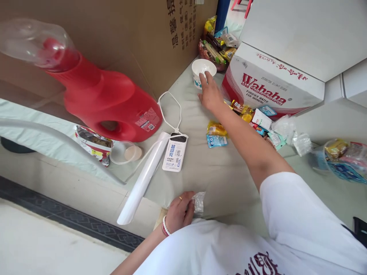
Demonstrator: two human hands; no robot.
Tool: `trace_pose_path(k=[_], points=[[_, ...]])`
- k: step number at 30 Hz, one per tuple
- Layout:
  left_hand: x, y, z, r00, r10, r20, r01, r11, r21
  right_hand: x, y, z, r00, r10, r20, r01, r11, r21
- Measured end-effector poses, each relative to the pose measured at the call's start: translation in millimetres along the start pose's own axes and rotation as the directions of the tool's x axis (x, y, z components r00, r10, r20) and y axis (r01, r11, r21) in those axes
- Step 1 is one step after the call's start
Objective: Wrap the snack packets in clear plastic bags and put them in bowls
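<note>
My right hand (210, 93) reaches far across the table, fingertips on the rim of a white paper cup (202, 69) that stands near a big cardboard box. The fingers curl over the cup's near edge. My left hand (180, 212) rests at the table's near edge, fingers closed on a crumpled clear plastic wrapper (198, 201). It wears a ring and a bead bracelet. A white power bank (175, 151) with its looped cable and a white roll (143, 178) lie between the two hands.
A red detergent jug (100, 101) lies on its side at the left, by a clear lid (124, 152) and a snack packet (93, 143). A Wahaha carton (269, 86) stands at the right. Loose snack packets (217, 134) lie scattered, and a red basket of snacks (215, 47) sits behind the cup.
</note>
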State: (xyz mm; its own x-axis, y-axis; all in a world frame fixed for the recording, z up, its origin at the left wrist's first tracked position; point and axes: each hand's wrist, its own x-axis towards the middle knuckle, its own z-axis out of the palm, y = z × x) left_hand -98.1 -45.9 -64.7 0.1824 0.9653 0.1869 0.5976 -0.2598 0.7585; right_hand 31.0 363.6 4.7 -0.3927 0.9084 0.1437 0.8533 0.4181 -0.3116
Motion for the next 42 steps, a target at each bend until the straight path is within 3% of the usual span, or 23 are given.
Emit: trace_pose_path(k=[3,5,9,14,18,21,23,24,27,29,30,32,34,42], points=[[0.3,0.9,-1.8,0.999,-0.04,-0.005,0.041,0.999,0.021,20.5,-4.9,7.1,0.996,0.075,0.038,-0.073,0.996,-0.048],[-0.6,-0.7,-1.8,0.998,-0.066,-0.003,0.066,0.997,0.031,4.0,-6.4,8.4,0.998,0.038,0.044,-0.035,0.997,-0.074],[-0.3,-4.1,-0.6,0.999,-0.036,0.015,0.035,0.999,0.029,-78.5,-5.7,-0.1,0.995,-0.079,0.06,0.082,0.995,-0.06],[1.1,-5.9,1.4,1.0,0.022,0.006,-0.022,1.0,0.01,-195.8,3.9,-22.5,0.973,-0.209,0.093,0.202,0.976,0.08],[1.8,-6.7,2.3,1.0,0.029,-0.008,-0.029,0.999,0.036,-268.7,13.1,-34.8,0.99,-0.11,0.088,0.091,0.975,0.202],[3.6,-6.2,2.3,0.999,0.036,-0.026,-0.035,0.997,0.07,-312.2,28.1,-48.4,0.993,0.091,-0.072,-0.057,0.925,0.375],[5.0,-5.1,2.2,0.999,0.038,-0.031,-0.035,0.995,0.089,-333.8,49.2,-63.9,0.921,0.328,-0.208,-0.169,0.82,0.547],[5.6,-4.6,2.2,0.999,0.036,-0.031,-0.033,0.995,0.099,-341.3,64.0,-73.3,0.851,0.452,-0.269,-0.19,0.74,0.646],[6.9,-3.3,2.5,0.999,0.034,-0.031,-0.03,0.991,0.129,-348.1,120.7,-104.1,0.556,0.745,-0.369,-0.021,0.456,0.89],[7.2,-3.1,3.3,0.999,0.037,-0.032,-0.032,0.989,0.147,-341.5,159.6,-122.2,0.37,0.881,-0.296,0.138,0.263,0.955],[7.1,-3.2,3.8,0.999,0.036,-0.034,-0.03,0.987,0.155,-336.4,176.2,-129.5,0.295,0.934,-0.2,0.185,0.149,0.971],[6.3,-3.4,5.1,0.999,0.023,-0.041,-0.016,0.985,0.172,-326.1,200.7,-140.0,0.197,0.98,-0.006,0.246,-0.044,0.968],[5.0,-3.5,6.5,0.999,-0.009,-0.043,0.017,0.981,0.191,-318.8,213.5,-145.6,0.17,0.982,0.083,0.282,-0.129,0.951],[1.2,-4.5,9.1,0.996,-0.063,-0.069,0.077,0.972,0.222,-315.0,224.2,-152.5,0.223,0.973,0.059,0.4,-0.147,0.905]])
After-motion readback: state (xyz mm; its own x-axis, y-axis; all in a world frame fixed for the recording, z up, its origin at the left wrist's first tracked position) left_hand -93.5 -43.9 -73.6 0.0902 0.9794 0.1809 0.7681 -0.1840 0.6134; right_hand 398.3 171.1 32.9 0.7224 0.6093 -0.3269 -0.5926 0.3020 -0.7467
